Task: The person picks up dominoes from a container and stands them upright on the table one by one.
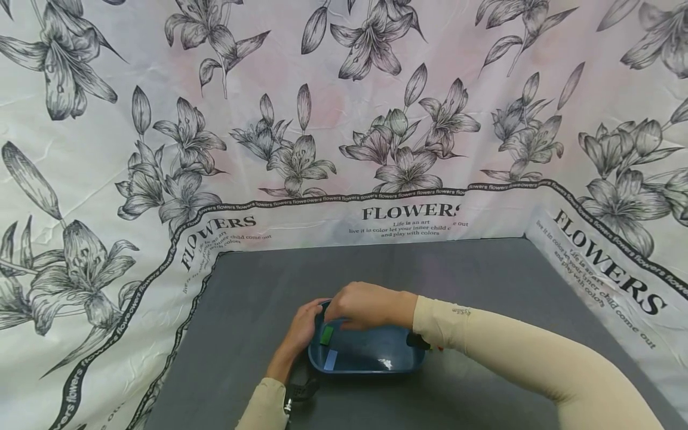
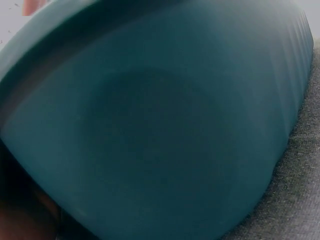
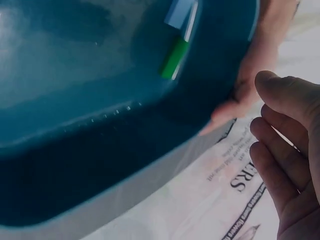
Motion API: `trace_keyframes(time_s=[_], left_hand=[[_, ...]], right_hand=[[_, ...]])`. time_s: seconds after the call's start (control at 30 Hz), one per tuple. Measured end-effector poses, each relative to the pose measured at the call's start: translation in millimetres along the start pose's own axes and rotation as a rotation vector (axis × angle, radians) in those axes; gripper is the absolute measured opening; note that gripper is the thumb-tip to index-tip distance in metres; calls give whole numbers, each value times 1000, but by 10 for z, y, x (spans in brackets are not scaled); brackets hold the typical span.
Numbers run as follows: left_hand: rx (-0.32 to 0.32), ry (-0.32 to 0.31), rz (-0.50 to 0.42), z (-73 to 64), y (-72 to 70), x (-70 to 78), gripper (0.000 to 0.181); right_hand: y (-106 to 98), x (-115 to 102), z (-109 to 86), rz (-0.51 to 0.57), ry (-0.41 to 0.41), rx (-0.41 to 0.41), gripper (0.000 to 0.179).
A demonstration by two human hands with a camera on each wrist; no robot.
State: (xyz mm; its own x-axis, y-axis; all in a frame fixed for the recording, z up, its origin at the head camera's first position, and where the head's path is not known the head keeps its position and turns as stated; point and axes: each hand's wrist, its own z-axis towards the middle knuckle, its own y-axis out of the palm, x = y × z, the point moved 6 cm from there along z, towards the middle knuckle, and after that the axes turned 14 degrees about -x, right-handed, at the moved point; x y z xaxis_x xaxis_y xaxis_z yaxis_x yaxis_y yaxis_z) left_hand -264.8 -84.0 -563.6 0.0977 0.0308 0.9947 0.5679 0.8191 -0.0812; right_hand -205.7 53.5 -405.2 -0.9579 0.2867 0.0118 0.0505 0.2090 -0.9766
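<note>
A blue plastic tub [image 1: 371,352] stands on the dark grey table. My left hand [image 1: 302,327] grips its far left corner by the rim; the tub's outer wall [image 2: 165,125] fills most of the left wrist view. Inside, along the left end, lie a small green block [image 1: 326,335] and a light blue block [image 1: 330,359], both showing white sides in the right wrist view. Over the tub's far left part is my right hand [image 1: 362,306]. In the right wrist view its fingers [image 3: 280,157] are loosely bent, thumb apart, with nothing between them.
Small red and green bits [image 1: 436,349] show just right of the tub, mostly hidden by my right wrist. The grey table [image 1: 258,280] meets a white flower-printed cloth [image 1: 301,221] at the back and sides.
</note>
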Motion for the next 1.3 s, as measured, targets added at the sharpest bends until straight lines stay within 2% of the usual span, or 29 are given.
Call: trace_keyframes(time_s=[0.13,0.2,0.4,0.5,0.57,0.63,0.8,0.87,0.93,1.1,1.3], left_hand=[[-51,55,-61,66,-90,-255,45],[-58,65,-59,75,-108,-292,44],[0,-7,9,-24,7,10,49],[30,-58,7,-46,43,65,47],[38,-67,6,-52,52,73,47],[29,-49,-3,-52,45,68,47],[-31,65,22,-29,-15,-5,49],[-31,90,35,-10,-39,-34,48],[-12,72,35,-6,-32,-12,48],[63,-44,12,-21,32,87,47],[98,-72,-23,-32,57,104,45]], right_hand=[[109,-29,64,-37,-8,-12,29],[162,-34,94,-39,-8,-13,28],[347,-13,198,-43,2,-22,25],[428,-7,257,-68,13,-42,22],[476,-4,296,-88,23,-60,21],[520,-6,330,-97,32,-80,21],[595,-12,393,-115,45,-107,21],[618,-7,414,-112,53,-108,19],[643,1,431,-105,65,-110,17],[699,25,466,-99,95,-119,14],[728,39,491,-119,115,-110,14]])
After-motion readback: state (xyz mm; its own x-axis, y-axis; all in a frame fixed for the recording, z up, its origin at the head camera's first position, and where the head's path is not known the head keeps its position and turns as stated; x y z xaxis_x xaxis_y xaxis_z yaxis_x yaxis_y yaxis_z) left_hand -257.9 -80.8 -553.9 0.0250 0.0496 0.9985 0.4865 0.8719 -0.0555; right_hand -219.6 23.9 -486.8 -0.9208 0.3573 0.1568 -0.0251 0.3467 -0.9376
